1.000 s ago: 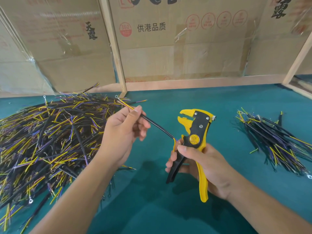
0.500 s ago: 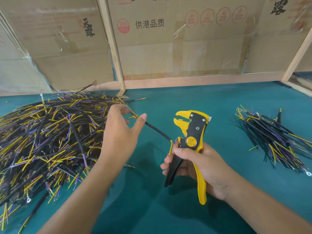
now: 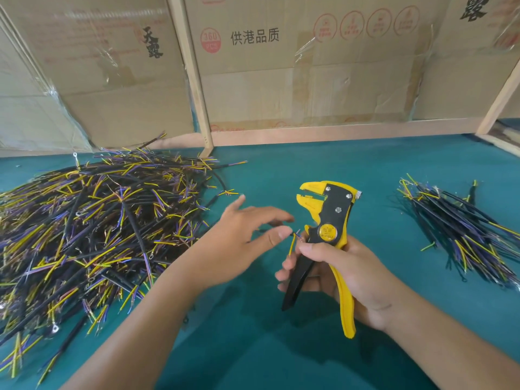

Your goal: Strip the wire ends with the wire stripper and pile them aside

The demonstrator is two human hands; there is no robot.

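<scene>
Your right hand (image 3: 342, 273) has its grip wrapped around the yellow-and-black wire stripper (image 3: 323, 237), thumb across the body just below the round brass badge, fingers curled round the black handle. The tool's yellow jaws point up and away from that grip and stand parted, with nothing between them.

Your left hand (image 3: 239, 235) sits just to the left of the tool. It is blurred, fingers spread; thumb and forefinger seem to pinch a thin black sheathed wire (image 3: 291, 239), whose short yellow and purple ends reach the stripper's pivot, touching your right thumb. I cannot tell how firm that pinch is.

So you look to be between picking and stripping: the wire is at the tool but not in its jaws. Next, lift one coloured end into the open jaws above your right grip, hold the wire firm, then squeeze the handles.

The big tangled heap of black, yellow and purple wires (image 3: 92, 229) lies on the teal worktop (image 3: 309, 164) left of your left hand; the smaller pile of wires (image 3: 461, 226) lies well right of the tool.
</scene>
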